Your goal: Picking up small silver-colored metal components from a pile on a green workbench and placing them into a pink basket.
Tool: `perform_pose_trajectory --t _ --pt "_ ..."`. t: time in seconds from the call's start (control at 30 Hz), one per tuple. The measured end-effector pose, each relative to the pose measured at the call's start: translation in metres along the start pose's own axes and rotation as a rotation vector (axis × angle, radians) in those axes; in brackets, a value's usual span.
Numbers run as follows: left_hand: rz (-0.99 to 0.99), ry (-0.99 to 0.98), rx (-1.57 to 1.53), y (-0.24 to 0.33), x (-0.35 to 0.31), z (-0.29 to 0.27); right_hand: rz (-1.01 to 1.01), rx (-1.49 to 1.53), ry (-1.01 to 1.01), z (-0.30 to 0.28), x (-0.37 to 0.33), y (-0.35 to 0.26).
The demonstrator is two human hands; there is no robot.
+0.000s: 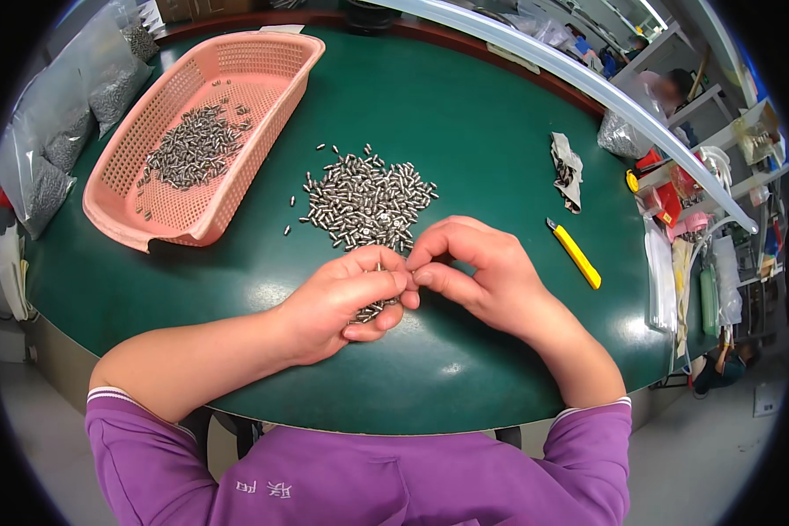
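A heap of small shiny metal pins (368,200) lies on the green table, just beyond my hands. My left hand (346,294) is curled around several of the same metal pins (373,309), which show between its thumb and fingers. The fingertips of my right hand (478,267) are pinched together and meet the left thumb and forefinger. Whatever sits in that pinch is too small and covered to make out. To the far left stands a pink perforated plastic basket (259,145) with more metal pins (193,145) in it.
A yellow utility knife (575,254) lies to the right, with a crumpled grey cloth (567,171) beyond it. Clear bags of small parts (114,83) line the left edge. A pale rail (579,74) crosses the far right, before shelves of supplies (714,202).
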State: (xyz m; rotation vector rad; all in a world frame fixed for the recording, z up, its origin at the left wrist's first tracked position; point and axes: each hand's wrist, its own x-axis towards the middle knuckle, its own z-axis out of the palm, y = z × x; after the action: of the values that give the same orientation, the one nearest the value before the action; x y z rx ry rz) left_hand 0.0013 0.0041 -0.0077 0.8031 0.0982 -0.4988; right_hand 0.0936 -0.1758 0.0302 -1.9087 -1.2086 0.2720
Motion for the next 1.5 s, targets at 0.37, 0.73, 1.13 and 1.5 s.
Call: perform_pose_trajectory --t 0.37,0.73,1.13,1.5 --pt "0.014 -0.015 0.077 -0.002 0.000 0.001 -0.028 0.120 0.020 0.001 -0.003 0.000" --pt "0.021 -0.037 -0.007 0.002 0.000 -0.003 -0.090 -0.261 0.140 0.005 0.003 0.027" --pt "0.008 0.014 0.022 0.000 0.001 -0.001 -0.021 -0.436 0.087 0.012 -0.003 0.028" --pt "0.047 0.032 0.017 -0.002 -0.001 0.003 0.274 0.593 -0.073 0.013 -0.008 0.008"
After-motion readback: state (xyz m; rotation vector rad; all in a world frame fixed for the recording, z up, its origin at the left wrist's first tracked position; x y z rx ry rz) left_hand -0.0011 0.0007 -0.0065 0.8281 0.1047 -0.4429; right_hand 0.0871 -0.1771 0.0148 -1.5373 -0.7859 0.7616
